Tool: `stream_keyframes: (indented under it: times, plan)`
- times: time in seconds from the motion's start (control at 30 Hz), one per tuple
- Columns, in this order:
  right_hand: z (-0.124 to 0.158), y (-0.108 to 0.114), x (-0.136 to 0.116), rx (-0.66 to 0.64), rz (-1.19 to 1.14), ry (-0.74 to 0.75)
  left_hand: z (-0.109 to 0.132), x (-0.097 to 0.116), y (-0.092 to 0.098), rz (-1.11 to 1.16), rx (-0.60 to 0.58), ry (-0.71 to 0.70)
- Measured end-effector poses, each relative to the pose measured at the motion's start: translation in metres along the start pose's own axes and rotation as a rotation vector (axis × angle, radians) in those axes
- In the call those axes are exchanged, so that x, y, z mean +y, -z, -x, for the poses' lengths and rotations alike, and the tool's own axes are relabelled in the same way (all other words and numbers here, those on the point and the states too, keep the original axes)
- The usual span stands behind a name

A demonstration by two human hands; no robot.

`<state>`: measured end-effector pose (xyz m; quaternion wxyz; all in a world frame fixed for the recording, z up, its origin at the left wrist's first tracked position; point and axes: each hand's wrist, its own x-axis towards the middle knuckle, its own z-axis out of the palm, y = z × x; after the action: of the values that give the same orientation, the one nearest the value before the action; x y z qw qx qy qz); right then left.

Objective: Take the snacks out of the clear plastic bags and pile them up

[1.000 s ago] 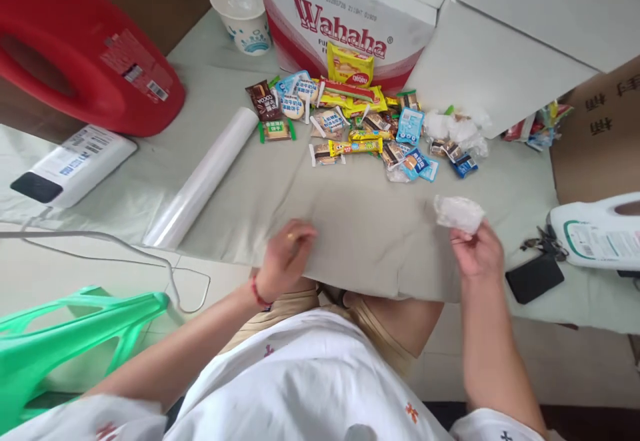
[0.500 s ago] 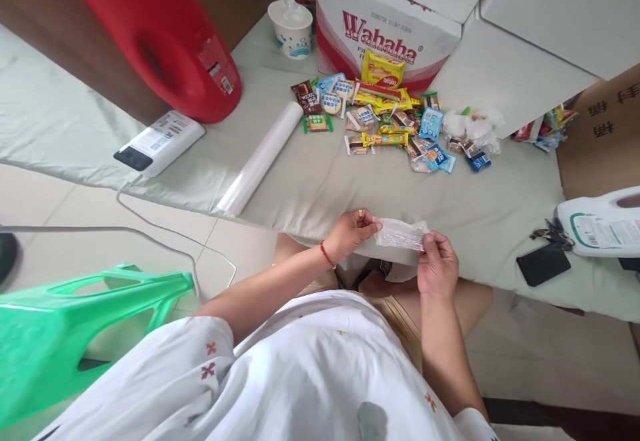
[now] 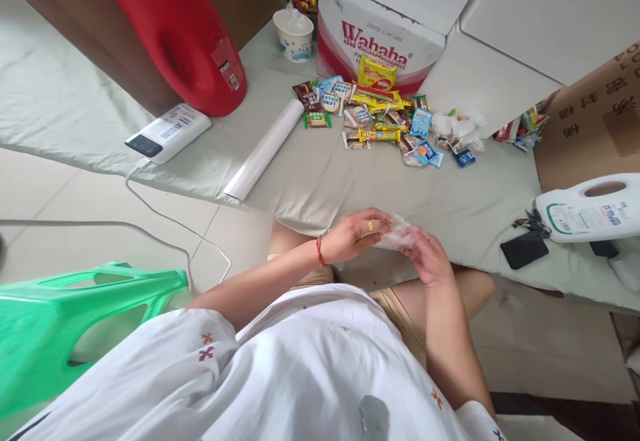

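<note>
A clear plastic bag, crumpled, is held between my two hands over the table's front edge. My left hand, with a ring and a red bracelet at the wrist, is closed on the bag's left side. My right hand grips its right side, the fingers bunched on the plastic. Beyond them lies a pile of small wrapped snacks. A white plastic roll lies to the left of the pile. Whether anything is inside the bag cannot be made out.
Behind the snacks stand a Wahaba carton and a paper cup. A red jug and a white power bank are at the left. On the right are a white bottle, keys and a black wallet. A green stool stands lower left.
The plastic bag was stretched flat between my fingertips and is now bunched up. My hands have come closer together, with my left fingers reaching over the bag. The view has shifted slightly.
</note>
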<state>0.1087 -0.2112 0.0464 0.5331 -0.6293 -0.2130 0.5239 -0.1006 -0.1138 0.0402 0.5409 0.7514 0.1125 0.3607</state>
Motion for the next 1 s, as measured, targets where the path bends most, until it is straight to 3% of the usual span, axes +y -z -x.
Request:
stream_keyframes:
  times: [0.1,0.17,0.3,0.4,0.47,0.53,0.6,0.67,0.8,0.87,0.93,1.0]
  plan:
    - [-0.006,0.005,0.001,0.198,0.015,0.243,0.009,0.004,0.000,0.013,-0.097,0.017]
    - [-0.007,0.008,-0.001,0.291,-0.008,0.367,0.013,0.003,-0.003,0.133,-0.117,0.137]
    - [-0.004,0.004,-0.002,0.227,0.012,0.359,0.003,-0.003,-0.015,0.519,0.141,0.655]
    - [-0.002,-0.005,-0.001,0.116,0.093,0.321,-0.016,-0.003,-0.031,0.661,0.124,0.835]
    - [-0.002,-0.006,-0.001,0.055,0.139,0.289,-0.026,-0.003,-0.040,0.605,0.126,0.785]
    - [-0.001,0.000,-0.001,0.002,0.145,0.208,-0.030,-0.004,-0.042,0.415,0.240,0.681]
    - [-0.002,0.012,-0.002,-0.017,0.147,0.125,-0.029,-0.009,-0.039,0.162,0.332,0.581]
    - [-0.003,0.026,-0.002,-0.007,0.166,0.095,-0.027,-0.015,-0.032,-0.030,0.345,0.531]
    - [-0.006,0.037,-0.002,0.059,0.193,0.141,-0.025,-0.024,-0.022,0.034,0.341,0.601]
    - [-0.005,0.031,-0.001,0.216,0.237,0.244,-0.026,-0.023,-0.022,0.062,0.381,0.622]
    - [0.002,0.017,-0.001,0.357,0.250,0.327,-0.025,-0.019,-0.024,-0.081,0.419,0.559]
    - [0.012,-0.003,-0.002,0.291,0.187,0.297,-0.022,-0.015,-0.028,-0.347,0.385,0.397]
